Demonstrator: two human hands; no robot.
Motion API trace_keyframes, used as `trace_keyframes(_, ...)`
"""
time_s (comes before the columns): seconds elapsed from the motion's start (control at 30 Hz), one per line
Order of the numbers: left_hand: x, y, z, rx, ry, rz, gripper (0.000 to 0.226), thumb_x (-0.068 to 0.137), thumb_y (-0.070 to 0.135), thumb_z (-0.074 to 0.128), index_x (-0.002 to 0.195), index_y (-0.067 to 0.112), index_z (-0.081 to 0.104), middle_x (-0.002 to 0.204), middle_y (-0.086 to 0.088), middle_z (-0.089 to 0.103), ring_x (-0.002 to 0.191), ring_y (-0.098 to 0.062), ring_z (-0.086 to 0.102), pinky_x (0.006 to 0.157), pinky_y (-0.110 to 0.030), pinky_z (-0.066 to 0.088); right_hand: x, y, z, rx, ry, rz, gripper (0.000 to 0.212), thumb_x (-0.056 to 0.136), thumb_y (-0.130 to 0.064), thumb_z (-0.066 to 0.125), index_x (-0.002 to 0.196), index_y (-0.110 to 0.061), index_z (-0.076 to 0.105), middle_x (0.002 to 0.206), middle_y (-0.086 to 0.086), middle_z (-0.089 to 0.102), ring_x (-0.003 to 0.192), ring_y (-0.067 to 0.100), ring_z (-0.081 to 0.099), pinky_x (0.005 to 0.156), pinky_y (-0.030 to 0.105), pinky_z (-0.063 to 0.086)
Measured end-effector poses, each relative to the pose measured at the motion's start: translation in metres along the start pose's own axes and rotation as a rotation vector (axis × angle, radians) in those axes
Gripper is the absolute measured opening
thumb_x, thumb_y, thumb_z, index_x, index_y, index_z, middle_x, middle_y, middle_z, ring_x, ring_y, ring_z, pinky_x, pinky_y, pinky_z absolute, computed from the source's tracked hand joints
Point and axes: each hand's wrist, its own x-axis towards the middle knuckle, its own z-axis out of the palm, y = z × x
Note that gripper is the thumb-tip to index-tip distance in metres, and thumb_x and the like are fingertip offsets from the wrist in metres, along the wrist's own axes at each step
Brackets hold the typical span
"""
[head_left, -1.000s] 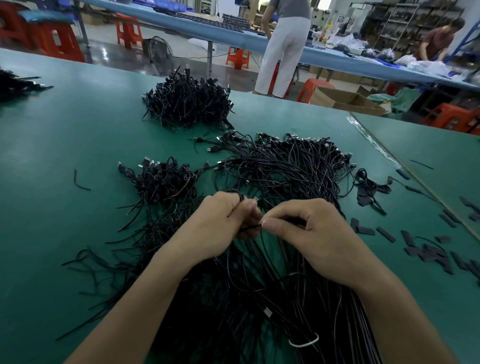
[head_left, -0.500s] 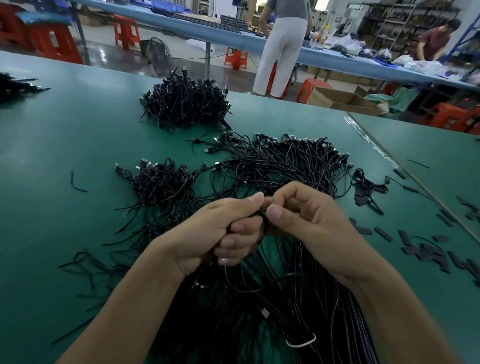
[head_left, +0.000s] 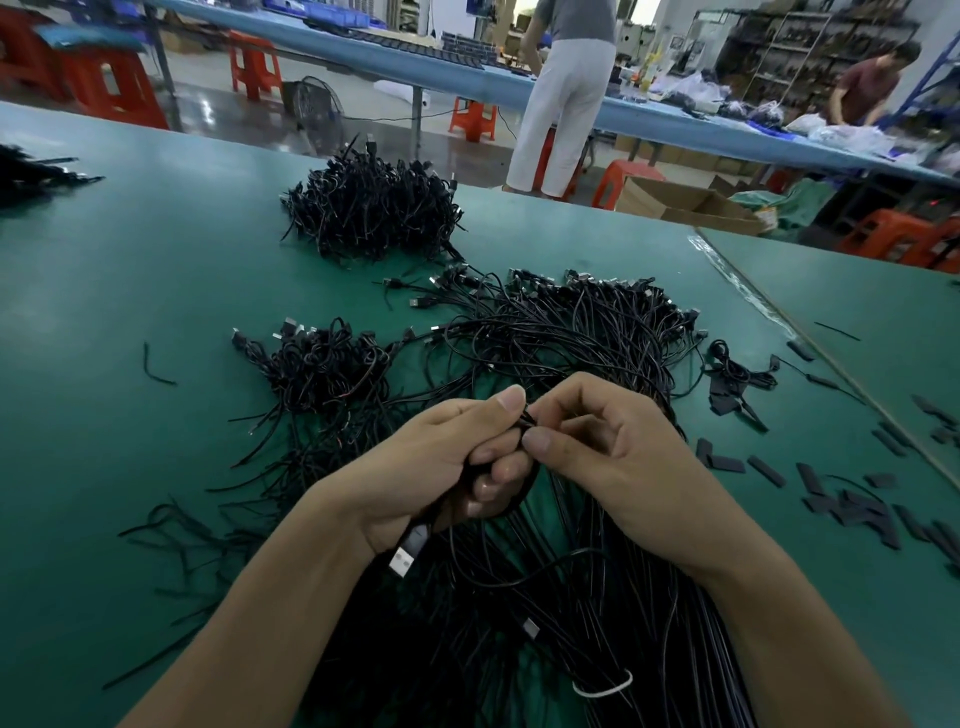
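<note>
Head view, left hand (head_left: 436, 467) gripping black cable (head_left: 413, 543), touching right hand (head_left: 623, 457) pinching its end, cardboard box (head_left: 654, 196) contents hidden

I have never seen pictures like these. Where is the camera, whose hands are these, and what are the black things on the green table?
The camera is worn on a person's head and looks down at that person's bare hands; there is no machine. The left hand grips a coiled black cable, whose plug sticks out near the wrist. The right hand pinches the top of the coil. On the green table lie loose cables, a far pile of bundles, a nearer pile and short black strips.
</note>
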Motion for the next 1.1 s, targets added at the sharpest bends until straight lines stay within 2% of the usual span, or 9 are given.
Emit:
trace_keyframes(0.23,0.003,-0.001,0.002,0.065,0.114,-0.005,0.051,0.095,0.05,0.05,0.052,0.022,0.045,0.063,-0.003,0.055,0.054,-0.012,0.049,0.052,-0.021,0.045,0.002,0.001,0.005,-0.008,0.095,-0.029,0.015,0.092,-0.017,0.07,0.083,-0.023,0.06,0.075,0.001,0.071,0.071,0.023,0.068,0.07,0.046,0.056)
trace_keyframes(0.43,0.006,-0.004,-0.001,0.409,0.348,-0.05,0.057,0.101,0.047,0.046,0.051,0.02,0.048,0.061,-0.004,0.051,0.055,-0.015,0.054,0.052,-0.017,0.045,0.0,0.002,0.011,-0.116,0.186,-0.053,0.016,0.089,-0.021,0.072,0.083,-0.029,0.06,0.076,-0.007,0.066,0.067,0.006,0.06,0.064,0.027,0.052)
trace_keyframes(0.57,0.008,-0.005,0.006,0.096,0.321,-0.147,0.045,0.1,0.037,0.038,0.092,-0.001,0.06,0.077,-0.014,0.067,0.07,-0.031,0.068,0.063,-0.043,0.059,0.002,-0.005,0.024,-0.132,0.259,-0.121,0.02,0.09,-0.017,0.071,0.082,-0.03,0.059,0.077,-0.013,0.067,0.071,0.007,0.065,0.06,0.014,0.048)
trace_keyframes(0.67,0.006,-0.006,0.009,0.039,0.263,-0.166,0.056,0.101,0.04,0.026,0.117,-0.005,0.055,0.074,-0.015,0.07,0.061,-0.03,0.069,0.042,-0.029,0.05,0.004,-0.009,0.029,-0.153,0.315,-0.157,0.021,0.09,-0.016,0.07,0.083,-0.03,0.057,0.076,-0.017,0.066,0.07,0.005,0.065,0.057,0.011,0.045)
trace_keyframes(0.73,0.007,-0.007,0.009,0.047,0.252,-0.169,0.063,0.101,0.045,0.022,0.111,-0.006,0.057,0.07,-0.02,0.067,0.049,-0.029,0.063,0.033,-0.018,0.036,0.005,-0.009,0.03,-0.163,0.342,-0.156,0.02,0.091,-0.018,0.07,0.084,-0.03,0.056,0.078,-0.014,0.065,0.063,0.007,0.064,0.053,0.015,0.046)
trace_keyframes(0.83,0.011,-0.009,0.008,0.049,0.305,-0.185,0.064,0.1,0.052,0.023,0.094,-0.001,0.06,0.057,-0.016,0.056,0.035,-0.021,0.041,0.035,-0.016,0.026,0.006,-0.009,0.034,-0.086,0.339,-0.178,0.019,0.091,-0.014,0.071,0.084,-0.026,0.058,0.079,-0.012,0.065,0.047,0.005,0.062,0.046,0.015,0.046)
trace_keyframes(0.93,0.013,-0.011,0.007,0.113,0.409,-0.15,0.063,0.1,0.054,0.028,0.066,0.013,0.061,0.049,-0.004,0.048,0.035,-0.014,0.03,0.038,-0.019,0.021,0.011,-0.005,0.034,-0.103,0.383,-0.195,0.015,0.088,-0.017,0.074,0.084,-0.025,0.062,0.077,-0.012,0.066,0.059,0.004,0.065,0.055,0.011,0.047)
trace_keyframes(1.0,0.013,-0.011,0.006,0.182,0.484,-0.084,0.062,0.101,0.052,0.03,0.056,0.019,0.057,0.046,0.004,0.045,0.035,-0.011,0.028,0.036,-0.017,0.021,0.014,0.002,0.032,-0.017,0.422,-0.124,0.013,0.088,-0.034,0.073,0.087,-0.024,0.064,0.078,-0.009,0.069,0.063,0.004,0.066,0.058,0.014,0.049)
trace_keyframes(1.1,0.013,-0.005,-0.002,0.191,0.631,0.039,0.06,0.102,0.047,0.035,0.048,0.025,0.05,0.046,0.009,0.038,0.038,-0.011,0.024,0.034,-0.018,0.019,0.016,0.015,0.034,0.346,0.359,0.159,0.059,0.075,-0.074,0.057,0.098,-0.02,0.066,0.083,-0.003,0.07,0.072,0.011,0.067,0.061,0.022,0.052)
